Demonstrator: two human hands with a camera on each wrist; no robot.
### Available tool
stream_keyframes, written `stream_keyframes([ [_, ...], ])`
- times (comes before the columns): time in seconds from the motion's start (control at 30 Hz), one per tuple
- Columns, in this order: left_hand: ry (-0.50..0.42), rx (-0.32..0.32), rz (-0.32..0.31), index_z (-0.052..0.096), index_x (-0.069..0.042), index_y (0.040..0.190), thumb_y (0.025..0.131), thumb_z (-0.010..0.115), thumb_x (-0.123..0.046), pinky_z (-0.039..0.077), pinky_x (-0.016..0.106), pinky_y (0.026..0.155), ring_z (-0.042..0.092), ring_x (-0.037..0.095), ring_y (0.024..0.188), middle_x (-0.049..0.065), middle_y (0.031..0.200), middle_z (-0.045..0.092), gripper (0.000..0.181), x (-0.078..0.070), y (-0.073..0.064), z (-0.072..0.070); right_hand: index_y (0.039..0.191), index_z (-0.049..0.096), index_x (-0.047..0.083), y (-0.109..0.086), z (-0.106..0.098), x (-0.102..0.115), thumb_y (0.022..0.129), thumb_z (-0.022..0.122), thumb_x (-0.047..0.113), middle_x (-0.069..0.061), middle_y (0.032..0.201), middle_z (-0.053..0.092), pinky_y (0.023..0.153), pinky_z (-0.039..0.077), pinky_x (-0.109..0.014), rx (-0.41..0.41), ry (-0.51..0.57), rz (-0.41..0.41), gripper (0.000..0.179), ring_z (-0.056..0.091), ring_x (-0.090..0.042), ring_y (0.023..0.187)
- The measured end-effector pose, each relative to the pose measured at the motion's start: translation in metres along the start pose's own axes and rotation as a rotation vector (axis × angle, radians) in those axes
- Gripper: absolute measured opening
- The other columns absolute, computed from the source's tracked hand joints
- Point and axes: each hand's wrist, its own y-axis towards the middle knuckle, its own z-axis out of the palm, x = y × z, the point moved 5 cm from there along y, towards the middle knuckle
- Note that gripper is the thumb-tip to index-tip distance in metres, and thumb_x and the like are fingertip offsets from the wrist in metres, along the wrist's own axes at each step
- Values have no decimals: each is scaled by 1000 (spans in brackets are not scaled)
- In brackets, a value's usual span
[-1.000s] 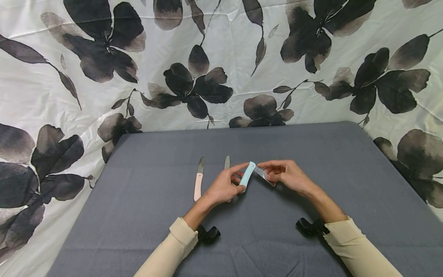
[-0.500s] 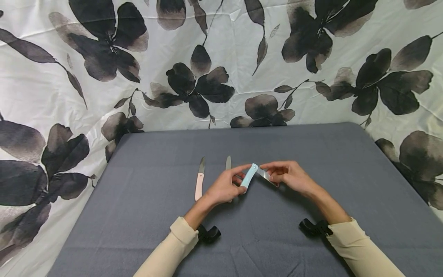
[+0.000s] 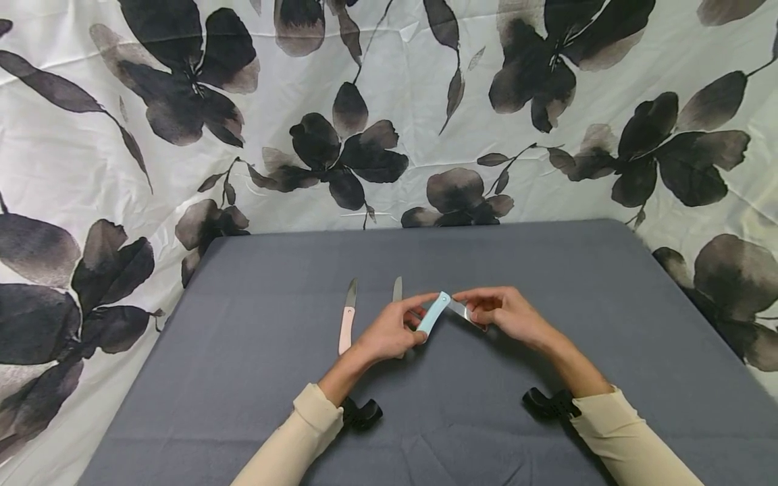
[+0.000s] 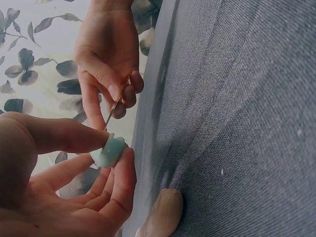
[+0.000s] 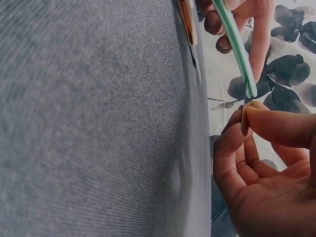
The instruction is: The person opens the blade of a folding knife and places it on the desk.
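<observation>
A folding knife with a light blue handle (image 3: 433, 316) is held above the table between both hands, its blade standing at an angle to the handle. My left hand (image 3: 392, 331) grips the handle between thumb and fingers; in the left wrist view the handle's rounded end (image 4: 109, 152) shows. The thumb and fingers of my right hand (image 3: 510, 316) pinch the blade (image 5: 244, 121), and the fingers partly cover it. Left of the hands lies an unfolded knife with a pink handle (image 3: 346, 329). Another unfolded knife (image 3: 398, 289) lies behind my left hand, mostly hidden; its beige handle (image 4: 165, 212) shows in the left wrist view.
A grey cloth covers the table (image 3: 243, 391), with slight creases near the front. Behind it hangs a white curtain (image 3: 377, 54) printed with dark flowers. Black wrist camera mounts (image 3: 362, 414) sit under both forearms.
The blue handle has tilted a little further left, so the angle between handle and blade looks slightly wider. Both hands keep their hold. The head view has shifted slightly.
</observation>
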Motion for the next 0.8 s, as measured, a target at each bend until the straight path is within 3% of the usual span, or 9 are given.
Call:
stream_keyframes([
  [0.8,58,91,5,55,-19,153,87,66,9,51,23,70,62,12,87,15,120,67,72,-3,1,-6,131,73,15,-2,-4,3,98,66,7,-12,109,69,65,51,-33,-5,-49,18,35,61,-14,83],
])
